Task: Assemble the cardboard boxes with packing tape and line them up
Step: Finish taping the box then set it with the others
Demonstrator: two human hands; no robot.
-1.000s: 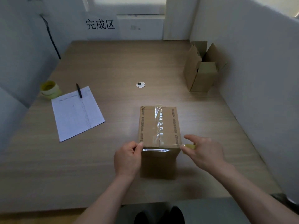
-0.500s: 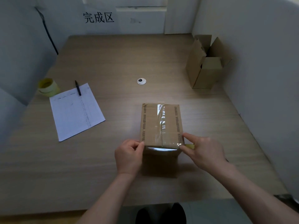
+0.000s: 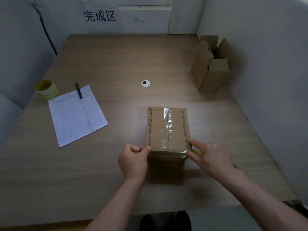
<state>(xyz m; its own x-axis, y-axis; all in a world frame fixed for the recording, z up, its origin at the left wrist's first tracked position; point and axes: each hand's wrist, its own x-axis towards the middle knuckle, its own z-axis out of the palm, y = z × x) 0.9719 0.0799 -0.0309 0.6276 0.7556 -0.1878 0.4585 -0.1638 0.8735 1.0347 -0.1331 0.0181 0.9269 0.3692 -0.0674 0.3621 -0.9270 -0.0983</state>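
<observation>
A closed cardboard box point(image 3: 158, 129) stands near the table's front, with clear tape along its top seam. A second strip of clear tape point(image 3: 182, 153) lies across its near top edge. My left hand point(image 3: 132, 161) is at the near left corner, fingers curled, with the thumb pinching the tape end against the box. My right hand point(image 3: 213, 159) is at the near right corner. Its forefinger lies on the box top and it grips a yellow tape roll point(image 3: 197, 152), which is mostly hidden under the palm.
An open cardboard box point(image 3: 211, 67) with raised flaps stands at the back right by the wall. A spare yellow tape roll point(image 3: 46, 89), a printed sheet point(image 3: 76, 117) and a black pen point(image 3: 78, 90) lie at the left. A round cable grommet point(image 3: 145, 83) sits mid-table. A sign point(image 3: 100, 15) hangs behind.
My right hand has drawn in from beside the box to its near right corner, and the stretched tape now lies along the near edge. My left hand stays at the left corner.
</observation>
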